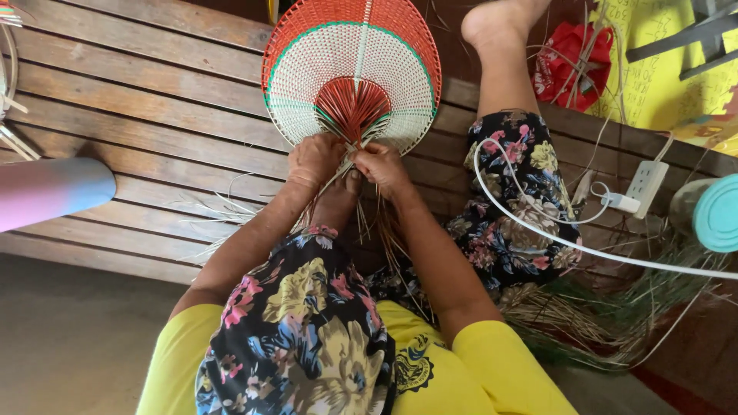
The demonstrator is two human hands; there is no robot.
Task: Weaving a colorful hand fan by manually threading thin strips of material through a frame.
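While the person sits on the slatted wooden platform (pixel 154 115), left hand (pixel 315 160) and right hand (pixel 382 165) pinch loose strips at the woven fan's (pixel 351 69) base, near the platform's far edge; the binding step appears underway, and tightening those strips evenly seems next.

This looks like a home craft corner, with weaving done sitting on a slatted wooden platform (pixel 154 131). Beside it to the right lie loose reed strips (pixel 584 315), a white power strip (pixel 647 183) with its cable (pixel 538 230), and a red plastic bag (pixel 573 65); a half-woven fan (pixel 351 69) rests on the platform's boards.
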